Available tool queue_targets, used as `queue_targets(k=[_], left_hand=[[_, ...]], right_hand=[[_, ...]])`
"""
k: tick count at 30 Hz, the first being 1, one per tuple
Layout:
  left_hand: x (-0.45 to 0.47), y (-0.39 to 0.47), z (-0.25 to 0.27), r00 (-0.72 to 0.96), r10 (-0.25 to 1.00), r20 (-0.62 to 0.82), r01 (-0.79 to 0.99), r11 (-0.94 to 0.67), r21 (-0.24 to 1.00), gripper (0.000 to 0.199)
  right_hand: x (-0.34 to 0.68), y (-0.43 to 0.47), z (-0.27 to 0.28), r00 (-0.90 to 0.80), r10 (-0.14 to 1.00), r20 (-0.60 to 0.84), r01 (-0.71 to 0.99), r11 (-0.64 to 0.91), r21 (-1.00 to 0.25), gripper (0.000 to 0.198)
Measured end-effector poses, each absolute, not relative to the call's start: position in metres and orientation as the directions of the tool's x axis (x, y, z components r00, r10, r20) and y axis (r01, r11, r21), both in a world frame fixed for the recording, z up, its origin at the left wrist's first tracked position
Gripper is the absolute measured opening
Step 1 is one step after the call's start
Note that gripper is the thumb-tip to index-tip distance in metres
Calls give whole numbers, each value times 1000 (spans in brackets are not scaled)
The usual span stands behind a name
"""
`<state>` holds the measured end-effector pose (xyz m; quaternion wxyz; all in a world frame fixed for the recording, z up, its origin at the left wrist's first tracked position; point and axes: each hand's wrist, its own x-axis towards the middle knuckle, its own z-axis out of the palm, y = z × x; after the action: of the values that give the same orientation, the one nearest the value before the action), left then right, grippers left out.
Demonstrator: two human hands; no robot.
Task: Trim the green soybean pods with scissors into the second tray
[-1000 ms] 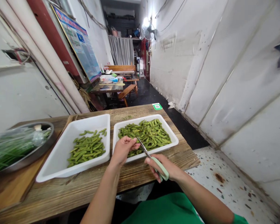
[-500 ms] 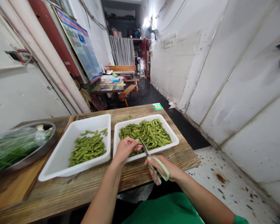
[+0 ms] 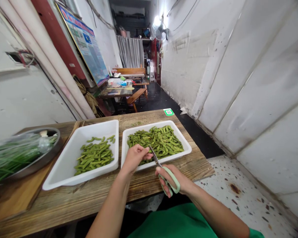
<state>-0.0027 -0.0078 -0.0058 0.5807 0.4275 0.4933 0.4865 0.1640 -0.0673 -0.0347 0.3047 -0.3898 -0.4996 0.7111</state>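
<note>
At the wooden table (image 3: 84,198), the right hand (image 3: 180,178) grips scissors (image 3: 156,159), spread wider than a second ago; left hand (image 3: 135,156) pinched, contents unclear, over trayed pods (image 3: 164,138). Poster (image 3: 85,46) lettering is illegible.

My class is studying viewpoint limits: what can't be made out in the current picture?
Head view: whether the left hand grips anything; fingers hide it.
Head view: floor of the right tray; edamame pods cover it.
Head view: full length of the green leaves; left edge cuts them.
Head view: text on the wall poster; too small.
</note>
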Motion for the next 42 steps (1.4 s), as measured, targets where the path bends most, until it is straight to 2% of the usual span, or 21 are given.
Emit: queue_targets(k=[5,8,9,11,12,14,16,17,19,21,23,25,27,29,31,34,36,38,42], left_hand=[[1,-6,-9,22,988,-152,-108,154,982,30],[-6,-6,-7,-14,994,-104,-58,103,993,28],[-12,-7,-5,-66,996,-52,2,52,999,25],[-31,-11,4,-230,964,132,257,-71,964,19],[-42,-14,10,-312,914,259,440,-103,892,18],[-63,-20,22,-387,801,456,766,4,643,23],[-76,-25,31,-352,771,531,908,143,394,30],[-77,-25,33,-309,795,521,939,168,301,31],[-71,-22,30,-156,899,408,978,84,188,28],[-55,-14,21,98,974,204,980,-130,149,23],[-39,-4,10,312,950,33,941,-313,128,24],[-29,4,2,382,923,-37,921,-377,93,24],[-25,11,0,382,922,-63,923,-378,67,23],[-27,14,2,386,919,-80,921,-380,86,19],[-30,14,7,393,918,-56,909,-379,175,15],[-29,9,10,386,922,26,812,-353,464,21],[-24,5,7,351,935,47,675,-288,679,27],[-18,0,2,304,952,41,531,-205,822,33],[-12,-4,-3,235,971,38,403,-133,906,36]], right_hand=[[164,-67,-32,-489,827,-278,-8,-323,-946,49],[167,-68,-26,-505,815,-286,-44,-355,-934,50],[170,-68,-25,-510,811,-288,-69,-372,-926,50],[175,-68,-22,-502,813,-295,-125,-406,-905,49],[178,-68,-22,-501,813,-297,-143,-416,-898,49],[184,-67,-22,-492,820,-292,-173,-421,-891,48],[187,-66,-25,-499,829,-253,-227,-407,-885,49],[187,-65,-27,-512,829,-227,-259,-401,-879,49],[188,-66,-30,-551,813,-190,-299,-405,-864,48],[189,-66,-32,-585,787,-194,-278,-420,-864,45],[189,-67,-32,-592,778,-210,-239,-419,-876,44],[190,-68,-32,-585,782,-215,-215,-406,-888,44],[191,-68,-33,-577,788,-215,-210,-398,-893,45],[190,-68,-35,-576,789,-216,-211,-398,-893,46],[190,-67,-37,-568,795,-214,-208,-390,-897,47],[189,-66,-38,-540,812,-220,-163,-357,-920,47],[189,-65,-38,-524,823,-218,-118,-324,-939,46],[189,-64,-38,-514,832,-211,-80,-291,-953,45],[188,-62,-35,-500,840,-212,-38,-266,-963,43]])
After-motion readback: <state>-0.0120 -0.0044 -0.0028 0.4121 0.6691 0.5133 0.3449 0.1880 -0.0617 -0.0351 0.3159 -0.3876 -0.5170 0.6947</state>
